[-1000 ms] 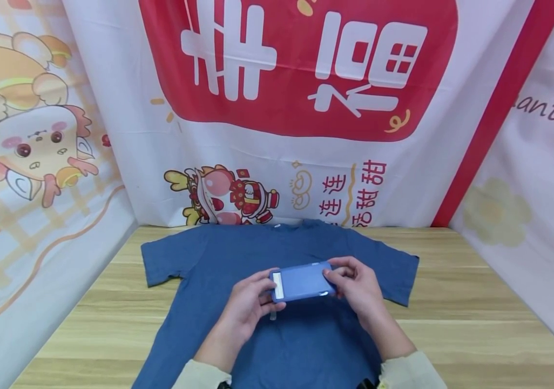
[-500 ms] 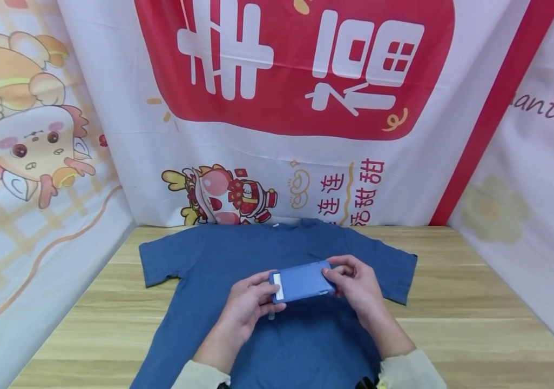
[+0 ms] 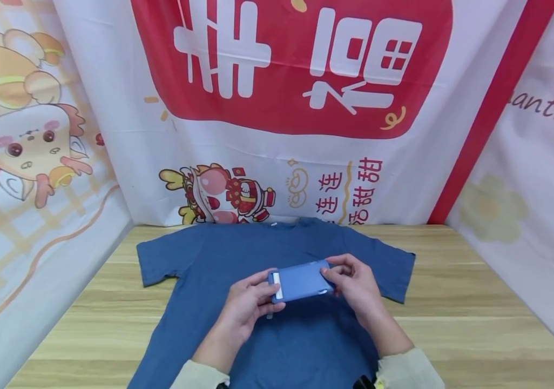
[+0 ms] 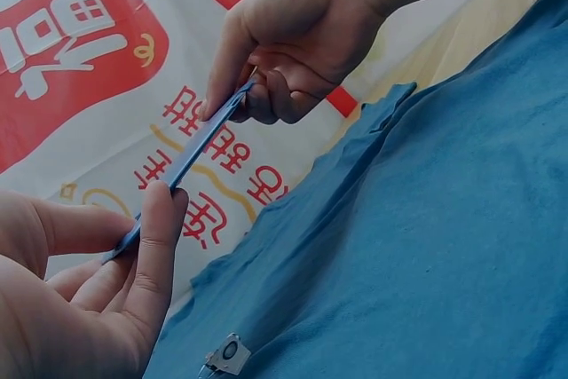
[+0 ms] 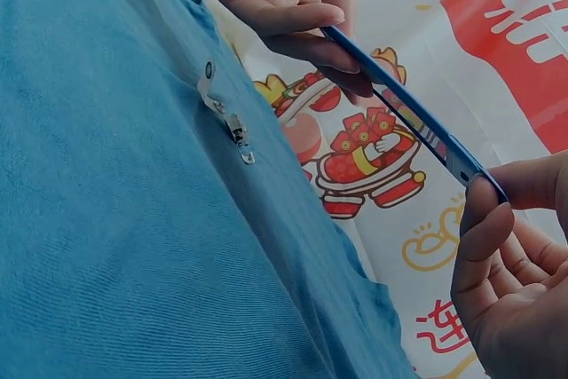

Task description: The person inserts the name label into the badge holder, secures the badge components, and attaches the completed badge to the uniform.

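A flat blue card holder with a white strip along its left end is held level above a blue T-shirt. My left hand pinches its left end, thumb on top and fingers underneath. The right hand pinches the right end between thumb and fingers. Seen edge-on in the right wrist view, the holder is thin, with a patterned underside partly showing. A small badge clip with a metal jaw and a clear strap lies on the shirt below, just under my left hand.
The shirt lies spread, sleeves out, on a wooden table. Behind stands a white cloth wall with red print, and printed cloth walls rise at both sides. Cream sleeves cover my forearms.
The head view has shifted slightly, moving everything a little left in the picture. Both hands keep the same hold on the card holder.
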`<state>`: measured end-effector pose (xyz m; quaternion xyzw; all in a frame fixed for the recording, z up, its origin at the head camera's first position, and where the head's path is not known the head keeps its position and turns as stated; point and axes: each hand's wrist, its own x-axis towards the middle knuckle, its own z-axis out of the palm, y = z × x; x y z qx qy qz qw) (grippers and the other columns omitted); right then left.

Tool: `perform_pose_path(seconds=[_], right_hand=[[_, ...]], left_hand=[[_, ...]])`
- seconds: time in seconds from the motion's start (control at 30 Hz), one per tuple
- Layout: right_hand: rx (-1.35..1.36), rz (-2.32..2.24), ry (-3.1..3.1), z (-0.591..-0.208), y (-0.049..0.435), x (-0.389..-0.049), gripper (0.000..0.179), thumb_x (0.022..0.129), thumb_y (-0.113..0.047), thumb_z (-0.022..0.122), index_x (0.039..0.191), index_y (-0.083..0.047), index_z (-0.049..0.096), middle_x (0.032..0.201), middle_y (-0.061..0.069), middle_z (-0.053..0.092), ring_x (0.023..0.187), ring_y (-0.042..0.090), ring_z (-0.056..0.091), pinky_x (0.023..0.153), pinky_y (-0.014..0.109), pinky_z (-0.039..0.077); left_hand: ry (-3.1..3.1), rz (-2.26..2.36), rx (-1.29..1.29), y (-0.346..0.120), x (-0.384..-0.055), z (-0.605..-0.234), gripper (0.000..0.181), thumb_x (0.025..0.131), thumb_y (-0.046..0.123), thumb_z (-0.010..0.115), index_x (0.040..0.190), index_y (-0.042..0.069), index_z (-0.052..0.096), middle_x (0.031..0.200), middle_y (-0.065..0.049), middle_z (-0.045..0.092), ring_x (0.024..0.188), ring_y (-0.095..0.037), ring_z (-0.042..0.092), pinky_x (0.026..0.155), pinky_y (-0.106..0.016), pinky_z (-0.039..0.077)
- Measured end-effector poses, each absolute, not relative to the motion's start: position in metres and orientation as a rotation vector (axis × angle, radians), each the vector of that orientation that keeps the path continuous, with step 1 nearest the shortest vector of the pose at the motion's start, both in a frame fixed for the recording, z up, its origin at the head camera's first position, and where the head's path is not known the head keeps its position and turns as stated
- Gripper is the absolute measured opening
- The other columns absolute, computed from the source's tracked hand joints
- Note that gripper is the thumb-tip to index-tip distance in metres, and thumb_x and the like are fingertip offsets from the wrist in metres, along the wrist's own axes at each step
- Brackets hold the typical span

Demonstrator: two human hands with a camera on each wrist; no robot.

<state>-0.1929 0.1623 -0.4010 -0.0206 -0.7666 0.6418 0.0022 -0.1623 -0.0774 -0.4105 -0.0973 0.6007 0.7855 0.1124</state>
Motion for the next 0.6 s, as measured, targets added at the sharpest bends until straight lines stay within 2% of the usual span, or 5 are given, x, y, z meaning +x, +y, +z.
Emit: perform_pose_path(seconds=[0.23, 0.5, 0.6], right_hand=[[-0.067, 2.036, -2.366, -0.4011, 0.1602, -0.1921, 0.030, 0.099, -0.019, 0.079, 0.124, -0.005, 0.072, 0.084, 0.001, 0.070, 0.067, 0.017, 0.061, 0.062, 0.027, 0.054], [-0.110, 2.010, -2.337, -0.3979, 0.1652, -0.1927, 0.030, 0.099, -0.018, 0.080, 0.124, -0.005, 0.073, 0.079, -0.001, 0.068, 0.062, 0.015, 0.060, 0.059, 0.027, 0.053], [-0.114, 2.022, -2.337, -0.3991, 0.1657, -0.1929, 0.032, 0.099, -0.019, 0.080, 0.126, -0.004, 0.072, 0.079, -0.001, 0.068, 0.062, 0.014, 0.060, 0.060, 0.027, 0.054]], left_hand=[[1.749, 2.322, -0.253, -0.0770, -0.1630, -0.4108, 0.053, 0.104, 0.010, 0.071, 0.156, 0.006, 0.056, 0.161, -0.030, 0.049, 0.107, -0.025, 0.073, 0.083, -0.033, 0.067], [1.716, 2.312, -0.135, -0.0739, -0.1622, -0.4090, 0.060, 0.107, 0.016, 0.068, 0.162, 0.004, 0.046, 0.167, -0.030, 0.042, 0.117, -0.026, 0.071, 0.091, -0.034, 0.066], [1.718, 2.302, -0.134, -0.0742, -0.1624, -0.4082, 0.059, 0.109, 0.019, 0.065, 0.163, 0.003, 0.044, 0.165, -0.030, 0.044, 0.118, -0.027, 0.071, 0.092, -0.034, 0.066]])
